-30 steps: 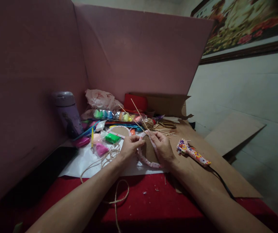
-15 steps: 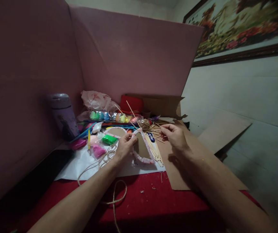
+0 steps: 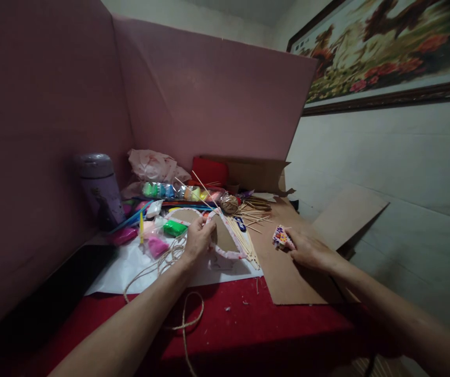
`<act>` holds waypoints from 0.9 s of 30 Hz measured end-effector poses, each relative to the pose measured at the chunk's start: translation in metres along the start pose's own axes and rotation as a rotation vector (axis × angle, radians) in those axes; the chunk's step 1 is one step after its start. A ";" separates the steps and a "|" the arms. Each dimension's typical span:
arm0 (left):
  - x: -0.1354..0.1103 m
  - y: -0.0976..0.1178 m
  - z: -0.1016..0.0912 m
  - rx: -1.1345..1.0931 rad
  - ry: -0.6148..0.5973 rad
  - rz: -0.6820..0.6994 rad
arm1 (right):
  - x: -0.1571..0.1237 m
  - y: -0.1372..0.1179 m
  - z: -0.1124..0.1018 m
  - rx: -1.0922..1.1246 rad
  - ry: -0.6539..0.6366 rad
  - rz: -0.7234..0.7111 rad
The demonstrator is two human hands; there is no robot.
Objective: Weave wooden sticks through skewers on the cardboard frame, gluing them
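My left hand (image 3: 199, 241) is closed on a rounded cardboard piece (image 3: 225, 235) edged in pink-and-white wrapping, held above the white sheet. Two thin sticks (image 3: 203, 186) rise from its upper edge in a narrow V. A similar edged cardboard piece (image 3: 183, 215) shows just behind the hand, and I cannot tell whether the two are joined. On the right, my right hand (image 3: 305, 248) grips a small flower-patterned object (image 3: 282, 238) over the brown cardboard sheet (image 3: 299, 285). Its exact kind is unclear, partly hidden by the fingers.
Loose wooden sticks (image 3: 250, 254) lie beside a blue cutter (image 3: 240, 224). Behind sit a twine ball (image 3: 228, 203) and packs of coloured clay (image 3: 162, 189). Twine (image 3: 183, 327) trails over the red cloth (image 3: 244, 324). A purple bottle (image 3: 101, 191) stands left.
My right hand has moved from the loose sticks down and right, and now holds the flower-patterned object. The left hand keeps its hold on the edged cardboard. The view has shifted slightly.
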State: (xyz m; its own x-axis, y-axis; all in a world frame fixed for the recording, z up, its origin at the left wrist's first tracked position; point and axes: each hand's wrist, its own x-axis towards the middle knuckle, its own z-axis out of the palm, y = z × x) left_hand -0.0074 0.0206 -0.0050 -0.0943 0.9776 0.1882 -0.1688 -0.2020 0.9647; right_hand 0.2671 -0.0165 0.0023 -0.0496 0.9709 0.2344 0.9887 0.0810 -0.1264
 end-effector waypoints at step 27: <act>-0.017 0.001 0.007 0.139 -0.223 0.135 | -0.022 -0.098 -0.055 1.098 -0.238 -0.009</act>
State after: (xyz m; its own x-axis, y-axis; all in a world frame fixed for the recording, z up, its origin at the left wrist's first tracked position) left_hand 0.0009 0.0039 -0.0060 0.1134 0.9346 0.3373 -0.0322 -0.3358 0.9414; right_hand 0.1793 -0.0577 0.0624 -0.1981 0.9780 0.0649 0.3330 0.1295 -0.9340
